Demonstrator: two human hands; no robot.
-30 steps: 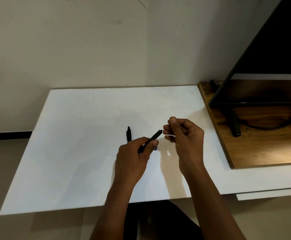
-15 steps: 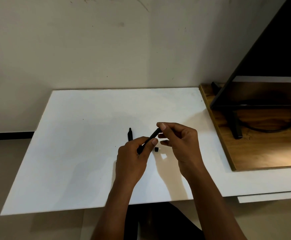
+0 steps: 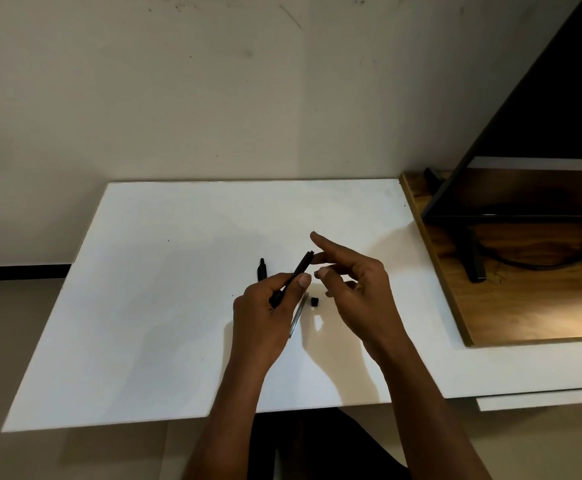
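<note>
While curled round the lower half of the black pen barrel (image 3: pixel 298 273), grips it in the left hand (image 3: pixel 261 317) just above the white table (image 3: pixel 144 306), thumb and fingers clamped on it, upper end tipped toward 1 o'clock. Comes at that upper end with the right hand (image 3: pixel 355 296) from 3 o'clock: fingers apart and loosely bent, index finger (image 3: pixel 320 241) stretched out toward 11 o'clock, next fingertip right at the barrel's end, thumb just under it. Grips nothing visible on that side. Actual contact with the barrel's end: cannot tell for certain.

Three loose parts on the table, counted singly:
- one black pen part (image 3: pixel 261 270) at 12 o'clock from the left hand, just beyond the knuckles
- one small black piece (image 3: pixel 314 301) at 6 o'clock from the right fingertips, between the two hands
- one thin pale rod (image 3: pixel 298 317) slanting out from under the left hand, just beside that small piece

Two hands, one barrel.

Off at 3 o'clock, well apart from the hands: one wooden board (image 3: pixel 524 317) bearing one black stand (image 3: pixel 474 258) and one dark cable (image 3: pixel 542 266).
</note>
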